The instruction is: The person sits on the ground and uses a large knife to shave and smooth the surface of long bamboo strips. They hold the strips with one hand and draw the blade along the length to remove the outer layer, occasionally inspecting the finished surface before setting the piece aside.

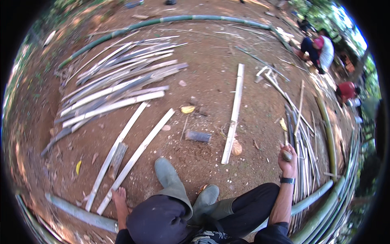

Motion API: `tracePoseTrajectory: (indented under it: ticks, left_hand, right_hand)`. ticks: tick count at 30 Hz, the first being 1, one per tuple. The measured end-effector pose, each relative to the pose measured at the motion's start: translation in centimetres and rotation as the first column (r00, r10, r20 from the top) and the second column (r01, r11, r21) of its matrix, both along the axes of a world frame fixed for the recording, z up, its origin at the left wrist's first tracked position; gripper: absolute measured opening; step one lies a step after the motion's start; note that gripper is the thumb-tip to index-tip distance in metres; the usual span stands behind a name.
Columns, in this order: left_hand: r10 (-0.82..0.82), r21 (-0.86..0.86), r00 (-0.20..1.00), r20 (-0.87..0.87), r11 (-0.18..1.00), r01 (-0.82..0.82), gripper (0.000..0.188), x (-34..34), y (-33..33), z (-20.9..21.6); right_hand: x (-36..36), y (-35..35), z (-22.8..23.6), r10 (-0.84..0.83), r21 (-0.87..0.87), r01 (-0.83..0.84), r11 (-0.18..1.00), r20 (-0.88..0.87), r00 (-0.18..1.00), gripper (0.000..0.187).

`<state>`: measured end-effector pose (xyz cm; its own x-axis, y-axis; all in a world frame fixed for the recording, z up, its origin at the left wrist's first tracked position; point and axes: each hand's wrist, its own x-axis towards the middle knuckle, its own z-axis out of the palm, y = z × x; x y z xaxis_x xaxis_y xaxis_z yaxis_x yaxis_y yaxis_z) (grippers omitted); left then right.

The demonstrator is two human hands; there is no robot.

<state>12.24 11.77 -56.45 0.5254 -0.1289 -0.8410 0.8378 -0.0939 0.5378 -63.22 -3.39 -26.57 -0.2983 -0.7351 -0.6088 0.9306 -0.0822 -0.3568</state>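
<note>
Low at the left, my left hand [120, 196] has its fingers stretched out, the fingertips at the edge of a pale split bamboo strip [142, 147]. Another bamboo strip [118, 150] lies beside it, and a short split piece of wood [118, 160] rests between the two. My right hand [289, 163], with a dark band on the wrist, is closed around a tool with a round wooden handle [287, 155]. The tool's narrow far part points away from me; its kind is not clear. Below that hand lies a bundle of thin strips [302, 162].
Many split bamboo strips [118, 87] lie at the left. A long green pole [195, 18] curves across the back. One strip [234, 118] and a short dark log [198, 136] lie ahead of my boots [168, 173]. Two people [325, 53] crouch at the far right. Green poles [321, 217] line the right.
</note>
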Motion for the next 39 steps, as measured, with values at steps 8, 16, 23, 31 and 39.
tracePoseTrajectory:
  ticks: [8, 16, 23, 31, 39]
  left_hand:
    - [0.101, -0.107, 0.980, 0.170, 0.991, -0.083, 0.039, 1.6, -0.2, -0.1]
    - [0.119, -0.338, 0.681, 0.722, 0.920, 0.198, 0.054, 0.2, -9.4, 23.2]
    - [0.377, -0.485, 0.306, 0.874, 0.721, 0.496, 0.060, -8.1, -16.7, 43.6]
    - [0.544, -0.509, 0.136, 0.828, 0.627, 0.589, 0.055, -13.1, -19.5, 52.6]
    - [0.505, -0.394, 0.133, 0.853, 0.456, 0.798, 0.044, -20.1, -20.2, 59.0]
  right_hand:
    - [1.2, 0.2, -0.1, -0.041, -0.003, 0.041, 0.999, -0.015, 0.999, 0.028]
    - [1.6, 0.9, 0.1, -0.076, -0.041, 0.076, 0.996, -0.004, 0.997, 0.017]
    - [3.2, -0.1, 0.4, -0.081, -0.086, 0.088, 0.992, 0.082, 0.993, 0.017]
    - [2.5, 1.5, 1.4, -0.114, -0.099, 0.115, 0.988, 0.018, 0.993, 0.020]
    - [5.6, 2.0, 3.4, 0.251, -0.109, -0.307, 0.945, -0.359, 0.899, 0.014]
